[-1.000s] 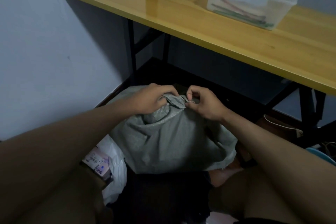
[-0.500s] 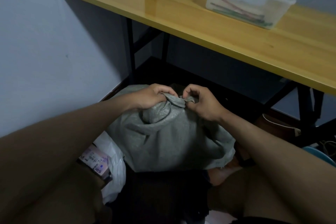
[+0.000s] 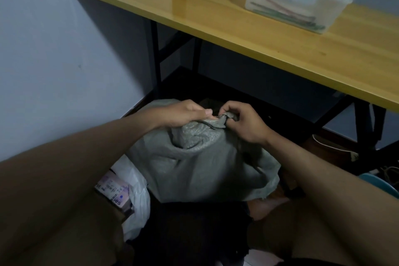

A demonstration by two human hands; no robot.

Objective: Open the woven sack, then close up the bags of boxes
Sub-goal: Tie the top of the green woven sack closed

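A grey woven sack [image 3: 200,166] bulges on the floor between my knees, its top bunched into a twisted neck. My left hand [image 3: 183,114] presses down on the sack just left of that neck, fingers curled over the fabric. My right hand [image 3: 244,123] pinches the bunched neck from the right, thumb and fingers closed on it. A white plastic bag [image 3: 135,181] holding a pale printed box [image 3: 114,195] lies at the sack's lower left, partly hidden under my left forearm.
A yellow wooden table [image 3: 280,45] on black legs spans above and behind the sack. A clear plastic tub [image 3: 302,0] of thin sticks stands on it. The grey wall [image 3: 54,60] is at left. A white cord [image 3: 328,144] and a teal rim [image 3: 380,183] lie at right.
Both hands stay on the sack's neck. My left hand has flattened and slid over the top, and my right hand's fingers have shifted their pinch on the twisted fabric.
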